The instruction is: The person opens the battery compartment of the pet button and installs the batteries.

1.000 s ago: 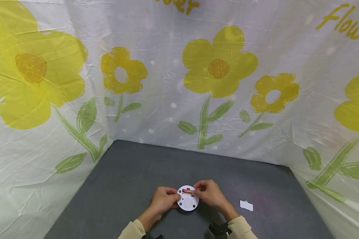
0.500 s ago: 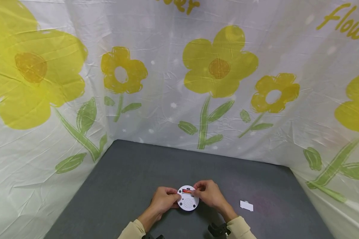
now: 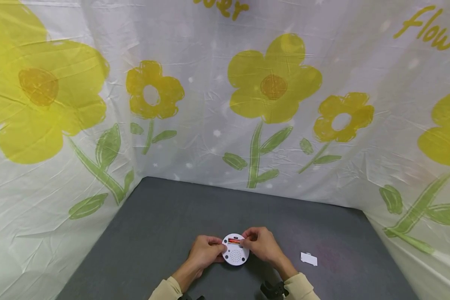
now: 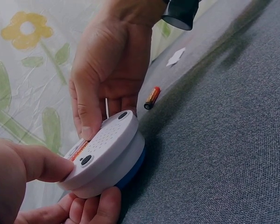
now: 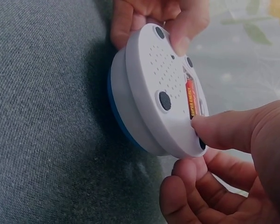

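A round white device (image 3: 235, 257) is tipped with its underside up, showing a dotted speaker grille, dark rubber feet and an uncovered battery slot. Its other side has a blue part, seen in both wrist views. My left hand (image 3: 205, 252) grips its left rim, thumb on the underside and fingers beneath. A red battery (image 5: 190, 97) marked "SUPER ENERGY" lies in the slot. At the slot's right end, the thumb of my right hand (image 3: 264, 247) presses on the battery, while the curled fingers sit under the rim. That thumb hides the battery's end.
A small white battery cover (image 3: 309, 259) lies on the dark grey tabletop (image 3: 187, 204), right of my right hand. In the left wrist view a loose orange-and-black battery (image 4: 152, 97) rests on the table near the right hand. A flower-printed curtain (image 3: 206, 137) surrounds the table.
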The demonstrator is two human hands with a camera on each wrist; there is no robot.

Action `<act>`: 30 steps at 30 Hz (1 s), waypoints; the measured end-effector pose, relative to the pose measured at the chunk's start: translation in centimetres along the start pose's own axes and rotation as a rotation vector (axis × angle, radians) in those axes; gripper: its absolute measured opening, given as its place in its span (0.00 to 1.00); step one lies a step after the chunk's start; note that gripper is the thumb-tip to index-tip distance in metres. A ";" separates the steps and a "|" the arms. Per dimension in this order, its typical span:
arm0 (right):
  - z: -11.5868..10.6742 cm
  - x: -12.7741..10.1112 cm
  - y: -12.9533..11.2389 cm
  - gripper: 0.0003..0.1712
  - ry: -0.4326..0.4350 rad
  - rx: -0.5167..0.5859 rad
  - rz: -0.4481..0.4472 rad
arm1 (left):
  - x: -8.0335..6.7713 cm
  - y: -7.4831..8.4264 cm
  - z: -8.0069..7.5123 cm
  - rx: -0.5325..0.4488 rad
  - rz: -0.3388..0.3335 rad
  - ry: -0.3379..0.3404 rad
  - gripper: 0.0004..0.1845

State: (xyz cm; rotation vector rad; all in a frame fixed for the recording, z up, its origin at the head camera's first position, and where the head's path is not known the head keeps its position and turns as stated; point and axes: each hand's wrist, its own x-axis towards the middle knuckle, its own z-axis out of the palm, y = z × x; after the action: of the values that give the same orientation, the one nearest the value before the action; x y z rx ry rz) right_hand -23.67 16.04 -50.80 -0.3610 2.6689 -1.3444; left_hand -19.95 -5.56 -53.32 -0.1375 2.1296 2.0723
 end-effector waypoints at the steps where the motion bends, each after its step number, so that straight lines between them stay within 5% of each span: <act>1: 0.0 0.0 0.1 0.08 -0.001 -0.001 -0.003 | 0.0 -0.1 0.0 -0.002 0.001 -0.001 0.14; 16: -1.6 -0.3 0.0 0.07 0.010 -0.036 -0.025 | 0.2 -0.3 0.0 -0.008 0.002 0.004 0.15; 30: -6.1 -1.2 1.1 0.03 0.087 -0.350 -0.090 | 0.2 -0.3 0.0 -0.024 -0.003 0.006 0.15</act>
State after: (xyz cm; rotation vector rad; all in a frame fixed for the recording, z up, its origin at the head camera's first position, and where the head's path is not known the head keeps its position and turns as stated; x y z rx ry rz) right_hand -24.08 21.66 -48.04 -0.4734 2.9951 -0.9265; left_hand -20.05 -5.56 -53.66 -0.1500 2.1072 2.0982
